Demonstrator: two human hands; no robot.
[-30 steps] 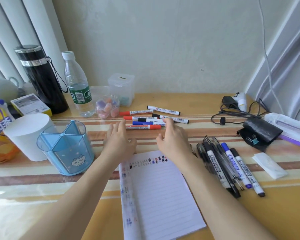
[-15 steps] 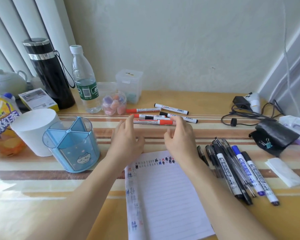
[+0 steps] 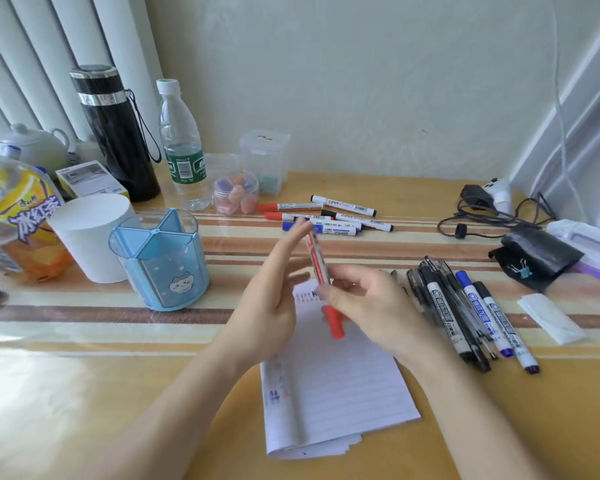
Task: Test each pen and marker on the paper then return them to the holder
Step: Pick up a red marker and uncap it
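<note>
The right hand [image 3: 371,306] pinches the red marker [image 3: 317,268] near its middle, thumb and curled fingers closed on the barrel. The marker is held in the air above the top of the paper [image 3: 333,393]. Its long axis stands steep, leaning slightly. The cap [image 3: 334,323] sticks out below the right fingers, toward the person, and the plain end rises above them.

The left hand [image 3: 267,299] is just left of the marker with its fingers straight and close together, holding nothing. Its fingertips lie alongside the upper barrel, so it is the nearer hand to the plain end. The cap is lower, closer to its palm. Pulling the cap off probably means the left fingers must drop down to that lower end.

Motion blur hides whether the left fingertips touch the barrel. The right thumb covers part of the label. The holder [image 3: 160,261] stands well off to the left of both hands, and its compartments look unfilled.
</note>
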